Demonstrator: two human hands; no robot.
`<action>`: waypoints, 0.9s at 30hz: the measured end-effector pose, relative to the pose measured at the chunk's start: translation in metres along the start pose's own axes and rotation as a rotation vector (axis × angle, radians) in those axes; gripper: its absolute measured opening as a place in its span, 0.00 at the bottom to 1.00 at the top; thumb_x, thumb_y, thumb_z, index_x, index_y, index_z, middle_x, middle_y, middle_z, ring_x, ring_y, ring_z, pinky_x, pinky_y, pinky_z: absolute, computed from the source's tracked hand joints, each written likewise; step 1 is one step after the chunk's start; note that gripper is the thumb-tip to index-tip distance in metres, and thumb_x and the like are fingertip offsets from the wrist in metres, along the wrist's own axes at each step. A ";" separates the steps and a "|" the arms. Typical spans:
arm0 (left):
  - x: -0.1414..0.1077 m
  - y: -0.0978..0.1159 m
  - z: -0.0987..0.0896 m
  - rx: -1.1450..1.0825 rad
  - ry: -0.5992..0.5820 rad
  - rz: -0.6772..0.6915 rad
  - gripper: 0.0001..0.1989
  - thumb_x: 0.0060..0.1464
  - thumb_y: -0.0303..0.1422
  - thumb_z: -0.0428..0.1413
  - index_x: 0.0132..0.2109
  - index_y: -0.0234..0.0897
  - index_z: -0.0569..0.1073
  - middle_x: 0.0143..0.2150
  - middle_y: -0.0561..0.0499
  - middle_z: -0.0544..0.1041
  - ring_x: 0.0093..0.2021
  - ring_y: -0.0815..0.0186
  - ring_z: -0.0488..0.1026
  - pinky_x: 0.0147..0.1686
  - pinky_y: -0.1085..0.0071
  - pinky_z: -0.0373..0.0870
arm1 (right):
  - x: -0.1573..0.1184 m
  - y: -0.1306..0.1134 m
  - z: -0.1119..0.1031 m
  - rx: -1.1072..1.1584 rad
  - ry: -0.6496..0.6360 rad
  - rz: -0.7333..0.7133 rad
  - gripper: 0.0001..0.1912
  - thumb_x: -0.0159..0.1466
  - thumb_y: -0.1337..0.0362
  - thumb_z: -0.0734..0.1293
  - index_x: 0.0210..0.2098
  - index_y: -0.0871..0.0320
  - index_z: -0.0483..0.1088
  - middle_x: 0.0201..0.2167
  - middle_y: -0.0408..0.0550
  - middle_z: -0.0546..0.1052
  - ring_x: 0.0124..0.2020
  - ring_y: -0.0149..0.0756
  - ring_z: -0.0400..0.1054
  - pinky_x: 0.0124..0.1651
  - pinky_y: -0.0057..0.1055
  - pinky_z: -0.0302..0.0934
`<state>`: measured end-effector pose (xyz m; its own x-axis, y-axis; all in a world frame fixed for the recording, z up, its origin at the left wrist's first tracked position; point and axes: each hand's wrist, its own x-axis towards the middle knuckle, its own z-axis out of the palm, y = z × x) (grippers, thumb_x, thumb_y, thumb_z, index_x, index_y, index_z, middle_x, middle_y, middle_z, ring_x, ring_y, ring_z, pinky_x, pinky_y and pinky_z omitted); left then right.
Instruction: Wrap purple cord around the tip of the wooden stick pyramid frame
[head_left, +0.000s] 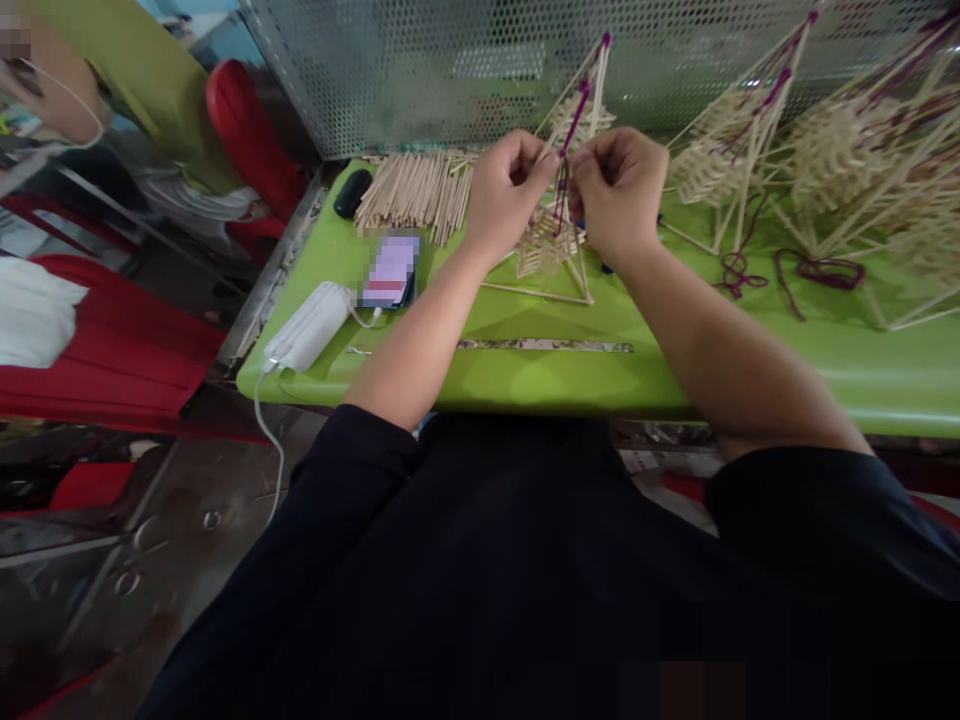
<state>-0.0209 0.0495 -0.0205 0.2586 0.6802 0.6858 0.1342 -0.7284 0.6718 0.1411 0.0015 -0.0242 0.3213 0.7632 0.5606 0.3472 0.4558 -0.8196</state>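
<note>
Frame (551, 245) of thin pale sticks, standing on the green table (525, 380) between the forearms, tapering to a top bound in purple; on its left, a leg partly hidden by fingers; down the middle, purple cord (574, 130) with small knots, above and below it lattices of short sticks; on its right, a bare lower corner near the table's front. Left hand (514, 185) and right hand (624, 190) close together, a narrow gap between, fingertips pinched on the cord; exact strands too small to tell. Across the glossy table, left to right: white power bank (309, 325) with cable, black case (352, 193), phone (390, 275), heaped loose sticks (420, 190), narrow patterned strip (546, 345), then loops of dark red cord (832, 270) beside more frames (709, 150), crowded and overlapping. Around it, left to right: white cloth (37, 310) over red seating (127, 345), seated person in olive (150, 85), red chair back (244, 130), dark worn floor (202, 560), perforated grey screen (420, 80) along the table's far side.
</note>
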 end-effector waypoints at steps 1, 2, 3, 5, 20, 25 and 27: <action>0.000 0.002 -0.001 0.031 -0.040 0.011 0.17 0.67 0.60 0.56 0.37 0.60 0.80 0.29 0.48 0.73 0.39 0.48 0.74 0.39 0.47 0.68 | 0.001 0.001 0.000 0.005 -0.006 0.005 0.25 0.56 0.23 0.75 0.31 0.32 0.73 0.23 0.40 0.77 0.28 0.47 0.69 0.34 0.59 0.64; 0.000 0.004 -0.001 0.055 -0.082 0.025 0.18 0.67 0.61 0.55 0.39 0.62 0.82 0.29 0.48 0.73 0.40 0.47 0.74 0.40 0.46 0.69 | 0.002 0.003 0.000 0.007 -0.010 0.008 0.24 0.56 0.24 0.75 0.32 0.32 0.73 0.23 0.40 0.77 0.29 0.48 0.69 0.35 0.59 0.64; 0.000 0.004 -0.001 0.067 -0.114 0.040 0.18 0.67 0.62 0.56 0.40 0.63 0.83 0.28 0.47 0.74 0.41 0.47 0.74 0.40 0.46 0.69 | 0.003 0.004 0.000 0.003 -0.011 0.009 0.24 0.56 0.25 0.75 0.32 0.32 0.73 0.23 0.40 0.77 0.29 0.48 0.69 0.36 0.59 0.64; 0.001 0.003 0.000 0.051 -0.126 0.059 0.18 0.67 0.62 0.56 0.41 0.61 0.84 0.30 0.47 0.76 0.41 0.47 0.75 0.40 0.46 0.70 | 0.005 0.007 0.000 -0.018 -0.005 -0.006 0.23 0.58 0.27 0.75 0.32 0.33 0.72 0.21 0.40 0.74 0.29 0.47 0.67 0.36 0.57 0.63; 0.004 -0.012 0.003 -0.131 0.024 -0.026 0.14 0.63 0.53 0.63 0.33 0.57 0.73 0.32 0.53 0.77 0.37 0.56 0.71 0.38 0.49 0.71 | -0.010 -0.007 -0.005 -0.172 0.058 -0.315 0.22 0.71 0.37 0.72 0.30 0.44 0.77 0.31 0.48 0.77 0.33 0.46 0.69 0.41 0.54 0.66; 0.003 -0.002 0.002 0.003 -0.112 -0.014 0.20 0.65 0.63 0.58 0.37 0.57 0.80 0.30 0.48 0.76 0.41 0.48 0.75 0.38 0.47 0.68 | -0.013 -0.013 -0.008 -0.247 0.045 -0.378 0.27 0.74 0.36 0.68 0.27 0.44 0.73 0.27 0.49 0.72 0.36 0.50 0.69 0.47 0.54 0.69; 0.004 0.000 0.001 -0.002 -0.161 0.009 0.22 0.63 0.66 0.58 0.37 0.58 0.81 0.28 0.48 0.73 0.40 0.48 0.75 0.38 0.48 0.67 | -0.013 -0.014 -0.010 -0.287 0.028 -0.349 0.24 0.74 0.37 0.68 0.28 0.41 0.72 0.27 0.49 0.72 0.37 0.51 0.68 0.48 0.54 0.70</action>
<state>-0.0186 0.0516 -0.0181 0.4094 0.6517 0.6384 0.1291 -0.7341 0.6666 0.1409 -0.0197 -0.0190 0.1641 0.5714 0.8041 0.6682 0.5353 -0.5167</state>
